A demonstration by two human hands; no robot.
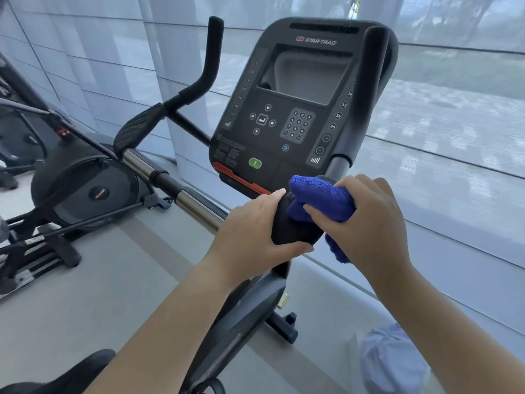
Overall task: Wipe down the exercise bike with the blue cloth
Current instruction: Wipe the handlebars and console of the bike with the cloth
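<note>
Fingers (380, 184) of right hand (366, 220) grip blue cloth (321, 194) on handlebar pad (295, 228); grey floor (113, 280).

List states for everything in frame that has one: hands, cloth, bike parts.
cloth: bunched up, pressed against the pad.
right hand: grips the cloth.
left hand: grips the pad, fingers on top and thumb underneath, beside the cloth.
pad: held, its upper right part covered by the cloth.
screen: dark, nothing displayed.
</note>
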